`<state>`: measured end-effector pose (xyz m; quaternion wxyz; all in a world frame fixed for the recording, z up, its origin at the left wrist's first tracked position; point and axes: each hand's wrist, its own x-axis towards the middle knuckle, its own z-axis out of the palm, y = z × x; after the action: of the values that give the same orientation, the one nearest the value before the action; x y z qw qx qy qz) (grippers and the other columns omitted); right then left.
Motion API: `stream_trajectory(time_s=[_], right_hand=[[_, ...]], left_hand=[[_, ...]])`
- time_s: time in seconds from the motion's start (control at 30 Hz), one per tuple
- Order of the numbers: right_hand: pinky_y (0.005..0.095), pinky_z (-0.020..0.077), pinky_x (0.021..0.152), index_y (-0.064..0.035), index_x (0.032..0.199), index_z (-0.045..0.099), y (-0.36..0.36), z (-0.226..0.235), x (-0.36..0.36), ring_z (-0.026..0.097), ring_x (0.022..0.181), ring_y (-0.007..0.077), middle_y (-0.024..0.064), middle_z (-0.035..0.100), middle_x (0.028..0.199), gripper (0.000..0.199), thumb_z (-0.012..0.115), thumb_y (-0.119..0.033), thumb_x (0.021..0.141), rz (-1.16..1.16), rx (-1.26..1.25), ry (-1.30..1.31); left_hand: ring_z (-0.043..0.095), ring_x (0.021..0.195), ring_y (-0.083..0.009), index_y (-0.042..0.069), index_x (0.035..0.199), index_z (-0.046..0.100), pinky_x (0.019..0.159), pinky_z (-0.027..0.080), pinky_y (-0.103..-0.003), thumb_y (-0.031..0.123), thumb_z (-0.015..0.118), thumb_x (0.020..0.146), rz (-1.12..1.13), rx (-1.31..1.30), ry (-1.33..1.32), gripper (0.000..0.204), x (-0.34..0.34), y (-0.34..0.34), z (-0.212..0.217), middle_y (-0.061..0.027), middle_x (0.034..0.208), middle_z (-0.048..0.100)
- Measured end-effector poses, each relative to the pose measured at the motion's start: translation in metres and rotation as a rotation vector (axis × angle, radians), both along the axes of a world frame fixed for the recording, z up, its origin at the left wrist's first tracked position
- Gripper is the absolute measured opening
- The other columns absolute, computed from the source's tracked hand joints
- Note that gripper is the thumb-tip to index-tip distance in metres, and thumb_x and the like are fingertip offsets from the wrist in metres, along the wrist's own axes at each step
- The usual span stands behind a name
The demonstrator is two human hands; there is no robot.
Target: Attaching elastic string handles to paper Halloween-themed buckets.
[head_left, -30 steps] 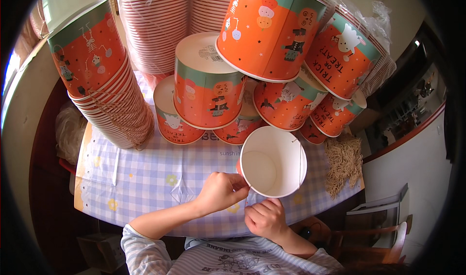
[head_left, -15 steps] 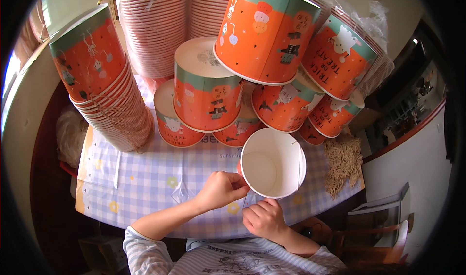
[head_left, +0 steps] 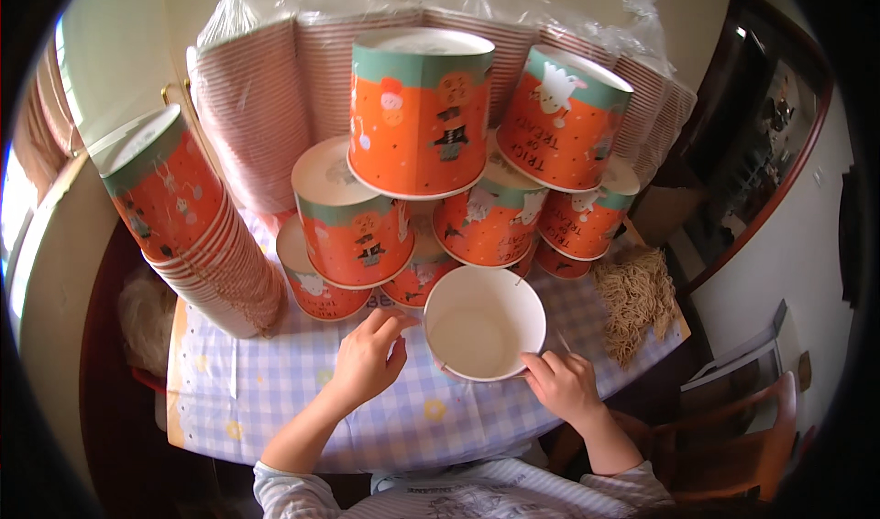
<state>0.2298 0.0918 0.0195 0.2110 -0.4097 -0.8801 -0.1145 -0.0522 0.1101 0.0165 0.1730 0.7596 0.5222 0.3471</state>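
White paper bucket (head_left: 484, 322) open-side up near the table's (head_left: 275, 400) front edge, about centre; left hand (head_left: 367, 361) at its left rim, fingers curled, tips touching the rim; right hand (head_left: 564, 386) at the lower right rim, fingers pinching the edge; orange printed buckets (head_left: 417, 116) piled upside down just behind; tall nested stack (head_left: 188, 221) at the left edge; straw-like filler (head_left: 634, 299) at the right edge.

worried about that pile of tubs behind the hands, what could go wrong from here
1. The upside-down orange tubs are piled several high right behind the open white tub; a nudge from the left hand might topple them.
2. The tall leaning stack of nested tubs at the left could tip over if the table gets bumped.
3. The right hand holds the white tub only at its rim, so it might slip.
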Motion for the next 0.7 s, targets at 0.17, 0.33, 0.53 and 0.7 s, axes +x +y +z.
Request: stream_trajectory(time_s=[0.17, 0.33, 0.53, 0.7], right_hand=[[0.0318, 0.045, 0.047, -0.0135, 0.077, 0.059, 0.0, 0.005, 0.009, 0.054, 0.052, 0.0195, 0.0009, 0.049, 0.062, 0.013, 0.063, -0.009, 0.066, 0.235, -0.02, 0.155], [0.0321, 0.0437, 0.048, -0.0098, 0.076, 0.06, -0.002, 0.026, -0.001, 0.055, 0.056, 0.0229, 0.0038, 0.051, 0.062, 0.015, 0.064, -0.001, 0.064, 0.417, -0.324, 0.465], [0.0257, 0.0375, 0.052, -0.0008, 0.087, 0.058, 0.03, 0.042, -0.064, 0.045, 0.057, 0.0101, 0.0009, 0.05, 0.063, 0.02, 0.053, -0.02, 0.088, 0.558, -0.746, 0.922], [0.0186, 0.0288, 0.045, -0.0041, 0.093, 0.056, 0.06, 0.122, -0.155, 0.035, 0.05, 0.002, -0.0041, 0.043, 0.062, 0.024, 0.048, -0.027, 0.09, 0.686, -1.144, 1.039]], left_hand=[[0.054, 0.093, -0.0275, 0.012, 0.11, 0.055, 0.076, 0.047, -0.035, 0.001, 0.055, 0.07, -0.115, 0.244, 0.092, 0.042, -0.004, -0.008, 0.005, -0.009, 0.109, 0.053], [0.049, 0.098, -0.0245, 0.011, 0.117, 0.052, 0.085, 0.039, -0.034, 0.002, 0.056, 0.074, -0.411, 0.089, 0.046, 0.044, -0.032, -0.029, 0.029, -0.0081, 0.118, 0.051], [0.053, 0.089, -0.0155, 0.0, 0.098, 0.054, 0.075, 0.042, -0.028, 0.015, 0.049, 0.089, -0.458, -0.081, -0.527, 0.018, -0.094, -0.054, 0.021, -0.0099, 0.098, 0.057], [0.053, 0.07, -0.0104, 0.005, 0.09, 0.055, 0.055, 0.044, -0.024, 0.015, 0.054, 0.085, 0.365, -0.005, -1.313, 0.011, -0.114, -0.073, 0.064, -0.0014, 0.08, 0.055]])
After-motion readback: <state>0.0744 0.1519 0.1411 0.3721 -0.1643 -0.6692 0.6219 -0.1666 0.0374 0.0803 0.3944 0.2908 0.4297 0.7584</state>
